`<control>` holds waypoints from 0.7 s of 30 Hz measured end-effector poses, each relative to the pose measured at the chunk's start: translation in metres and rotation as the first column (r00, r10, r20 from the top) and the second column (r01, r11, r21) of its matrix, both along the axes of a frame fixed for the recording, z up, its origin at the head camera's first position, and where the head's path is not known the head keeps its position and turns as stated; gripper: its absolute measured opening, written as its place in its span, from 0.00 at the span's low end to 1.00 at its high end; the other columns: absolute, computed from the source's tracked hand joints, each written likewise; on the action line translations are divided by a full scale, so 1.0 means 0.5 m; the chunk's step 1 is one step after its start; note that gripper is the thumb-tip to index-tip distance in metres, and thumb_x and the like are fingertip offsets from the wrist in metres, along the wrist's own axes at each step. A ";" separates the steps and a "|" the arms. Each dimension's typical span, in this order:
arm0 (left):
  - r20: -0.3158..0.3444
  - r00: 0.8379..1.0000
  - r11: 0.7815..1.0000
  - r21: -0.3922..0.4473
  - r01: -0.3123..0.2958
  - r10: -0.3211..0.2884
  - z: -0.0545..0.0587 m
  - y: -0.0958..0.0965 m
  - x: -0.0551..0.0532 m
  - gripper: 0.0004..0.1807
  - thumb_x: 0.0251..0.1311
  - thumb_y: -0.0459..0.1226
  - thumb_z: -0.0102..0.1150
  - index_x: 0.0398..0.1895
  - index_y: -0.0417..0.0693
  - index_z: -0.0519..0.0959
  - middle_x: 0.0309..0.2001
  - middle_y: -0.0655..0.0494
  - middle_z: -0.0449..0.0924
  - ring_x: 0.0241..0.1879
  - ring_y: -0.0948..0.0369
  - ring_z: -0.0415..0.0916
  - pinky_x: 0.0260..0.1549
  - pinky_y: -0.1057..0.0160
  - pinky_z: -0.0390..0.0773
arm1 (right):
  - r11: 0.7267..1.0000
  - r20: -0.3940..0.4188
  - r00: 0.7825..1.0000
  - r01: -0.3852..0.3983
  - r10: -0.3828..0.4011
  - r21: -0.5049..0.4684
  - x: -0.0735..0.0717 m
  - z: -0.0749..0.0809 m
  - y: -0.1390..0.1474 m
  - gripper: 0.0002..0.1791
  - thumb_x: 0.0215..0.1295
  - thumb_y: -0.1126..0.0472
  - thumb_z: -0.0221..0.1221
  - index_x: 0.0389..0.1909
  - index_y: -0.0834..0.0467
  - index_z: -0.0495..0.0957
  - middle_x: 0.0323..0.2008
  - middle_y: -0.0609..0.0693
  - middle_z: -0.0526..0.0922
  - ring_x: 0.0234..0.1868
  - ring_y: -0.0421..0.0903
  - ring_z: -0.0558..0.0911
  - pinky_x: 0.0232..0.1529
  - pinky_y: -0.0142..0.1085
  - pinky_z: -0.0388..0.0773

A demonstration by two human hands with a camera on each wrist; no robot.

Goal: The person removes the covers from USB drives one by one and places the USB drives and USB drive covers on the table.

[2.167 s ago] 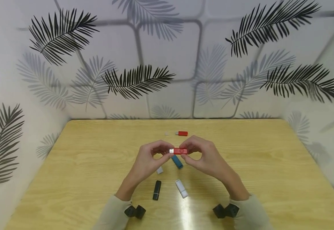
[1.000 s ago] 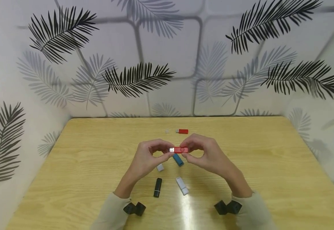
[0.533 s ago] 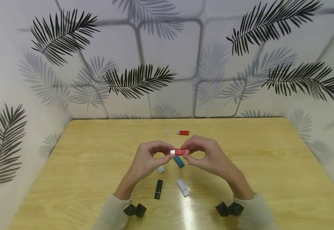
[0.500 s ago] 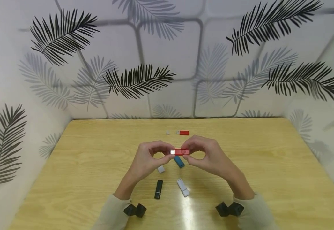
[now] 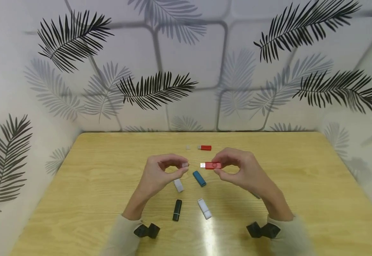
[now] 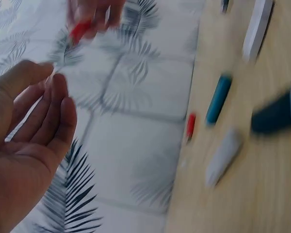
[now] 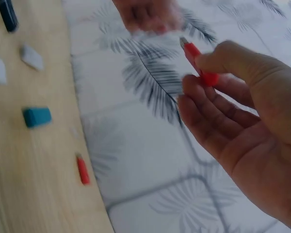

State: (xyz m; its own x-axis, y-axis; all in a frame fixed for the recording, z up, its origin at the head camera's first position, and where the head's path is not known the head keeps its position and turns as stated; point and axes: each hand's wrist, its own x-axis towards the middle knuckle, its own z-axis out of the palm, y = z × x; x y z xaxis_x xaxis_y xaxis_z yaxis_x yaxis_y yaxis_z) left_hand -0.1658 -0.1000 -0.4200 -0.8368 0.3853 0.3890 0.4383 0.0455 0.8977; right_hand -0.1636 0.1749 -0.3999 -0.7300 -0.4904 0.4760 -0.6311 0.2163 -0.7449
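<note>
My right hand [image 5: 243,167] pinches a red USB stick [image 5: 212,165] between thumb and fingers, its bare metal plug pointing left. Opposite it, my left hand [image 5: 160,174] holds a small translucent cap [image 5: 185,165] between thumb and fingertips. A gap separates cap and plug. In the right wrist view the held red stick [image 7: 193,58] tilts up toward the left hand, with the plug exposed. Both hands are raised above the wooden table [image 5: 109,185]. Behind them on the table lies a second red USB stick [image 5: 205,147], with a small translucent piece [image 5: 187,147] at its left.
Below the hands lie a blue USB stick [image 5: 199,179], a white one [image 5: 204,208] and a black one [image 5: 177,210]. Another white stick [image 5: 178,185] lies beside the left hand. A thin dark object [image 5: 255,195] shows partly behind the right wrist. A leaf-patterned wall [image 5: 192,106] borders the table's back.
The hands, earlier together at the red USB stick, have moved apart. The translucent cap has come off the plug with the left hand; the right hand has shifted right with the stick.
</note>
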 end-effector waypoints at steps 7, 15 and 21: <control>0.017 1.000 1.000 -0.026 0.017 -0.016 0.000 0.008 -0.003 0.09 0.62 0.29 0.70 0.45 0.41 0.87 0.41 0.51 0.88 0.40 0.56 0.85 0.47 0.58 0.84 | 1.000 0.044 0.999 -0.003 0.003 0.012 -0.003 0.007 0.003 0.11 0.64 0.70 0.68 0.45 0.56 0.84 0.41 0.45 0.86 0.41 0.44 0.86 0.48 0.39 0.84; -0.011 0.997 0.997 -0.016 -0.077 0.077 -0.012 0.000 -0.014 0.10 0.62 0.27 0.70 0.46 0.41 0.87 0.41 0.52 0.89 0.41 0.57 0.86 0.46 0.61 0.84 | 0.998 0.016 0.998 0.059 -0.059 -0.002 -0.009 0.006 0.020 0.14 0.61 0.75 0.69 0.45 0.57 0.85 0.41 0.46 0.85 0.40 0.45 0.86 0.46 0.39 0.85; -0.011 0.993 0.993 0.007 -0.117 0.117 -0.019 -0.002 -0.022 0.09 0.62 0.27 0.69 0.46 0.37 0.87 0.42 0.49 0.89 0.42 0.57 0.87 0.45 0.59 0.85 | 0.996 -0.018 0.996 0.084 -0.083 0.016 -0.016 -0.008 0.022 0.13 0.63 0.71 0.69 0.46 0.56 0.85 0.42 0.44 0.86 0.42 0.43 0.86 0.49 0.40 0.84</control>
